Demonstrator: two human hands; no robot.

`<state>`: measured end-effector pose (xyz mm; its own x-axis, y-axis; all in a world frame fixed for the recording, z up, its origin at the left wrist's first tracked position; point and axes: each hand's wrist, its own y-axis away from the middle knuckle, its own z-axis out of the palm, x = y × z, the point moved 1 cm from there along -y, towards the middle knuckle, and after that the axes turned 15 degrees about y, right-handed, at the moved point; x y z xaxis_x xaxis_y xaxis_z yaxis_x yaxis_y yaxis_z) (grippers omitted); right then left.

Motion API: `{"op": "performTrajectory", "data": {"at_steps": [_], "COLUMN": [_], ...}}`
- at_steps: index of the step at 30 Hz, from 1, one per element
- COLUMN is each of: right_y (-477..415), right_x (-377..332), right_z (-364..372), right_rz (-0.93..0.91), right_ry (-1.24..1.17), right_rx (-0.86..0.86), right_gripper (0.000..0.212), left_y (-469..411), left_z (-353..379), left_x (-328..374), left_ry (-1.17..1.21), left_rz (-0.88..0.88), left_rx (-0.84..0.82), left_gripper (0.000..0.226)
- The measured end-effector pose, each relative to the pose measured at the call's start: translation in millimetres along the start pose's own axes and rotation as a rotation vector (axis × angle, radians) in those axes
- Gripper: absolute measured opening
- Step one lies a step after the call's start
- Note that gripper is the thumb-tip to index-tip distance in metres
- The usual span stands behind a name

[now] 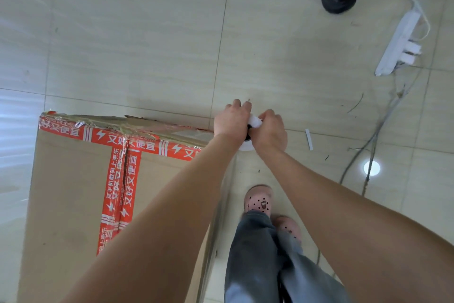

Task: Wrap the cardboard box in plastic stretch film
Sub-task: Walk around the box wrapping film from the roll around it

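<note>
Now gripping the stretch film roll point(246, 147) with left hand point(229, 119) and right hand point(271, 130), fingers curled round it. Held just off the far right corner of the cardboard box point(73, 192), standing near left on the tiled floor point(147, 32), crossed with red tape point(122, 192).

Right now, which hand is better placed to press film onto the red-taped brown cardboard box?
Left, probably: the left hand grips the white film roll beside the brown cardboard box; the right hand holds it farther out.
</note>
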<state>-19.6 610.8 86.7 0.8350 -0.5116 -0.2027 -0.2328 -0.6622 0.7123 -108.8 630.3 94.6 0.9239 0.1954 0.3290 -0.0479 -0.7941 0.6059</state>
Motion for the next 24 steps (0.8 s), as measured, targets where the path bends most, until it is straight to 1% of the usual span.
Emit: {"op": "performTrajectory", "data": {"at_steps": [2,5,10,15,16,17,20,21,24], "right_y": [-3.5,-13.8,-32.8,-46.9,-47.8,-49.2,-52.7,-53.6,-58.0], "right_x": [-6.0,-18.9,-52.5,-85.9,-88.8,-89.1,-77.5,-73.4,-70.2], "right_z": [-2.0,-9.3,-16.7,-10.4,-8.6,-7.8,-11.8,-13.6,-21.0], "right_rz": [-0.073,-0.185,-0.42,-0.582,-0.567,-0.512,-0.234,-0.189,-0.224], "right_ry": [0.067,0.15,0.296,0.435,0.444,0.438,0.296,0.268,0.332], "right_rx": [0.037,0.063,0.061,0.061,0.066,0.077,0.047,0.019,0.019], "right_gripper": [0.017,0.02,0.029,0.034,0.035,0.034,0.031,0.03,0.023], "left_y": [-6.3,-15.9,-23.9,-23.5,-23.7,-23.7,-26.0,-27.6,-37.3], "left_z": [-2.4,-11.2,-26.8,-33.0,-33.8,-35.0,-35.4,-35.2,-36.1], "left_x": [-1.3,-10.2,-28.2,-42.0,-43.9,-44.8,-41.8,-37.9,-26.8], "left_ry": [-0.012,0.026,0.26,0.405,0.41,0.412,0.411,0.4,0.32], "left_rz": [0.044,0.019,-0.202,-0.371,-0.395,-0.414,-0.406,-0.379,-0.278], "left_rx": [0.004,0.037,0.139,0.236,0.233,0.224,0.197,0.191,0.165], "left_gripper": [0.031,0.023,0.019,0.02,0.022,0.024,0.031,0.031,0.027]}}
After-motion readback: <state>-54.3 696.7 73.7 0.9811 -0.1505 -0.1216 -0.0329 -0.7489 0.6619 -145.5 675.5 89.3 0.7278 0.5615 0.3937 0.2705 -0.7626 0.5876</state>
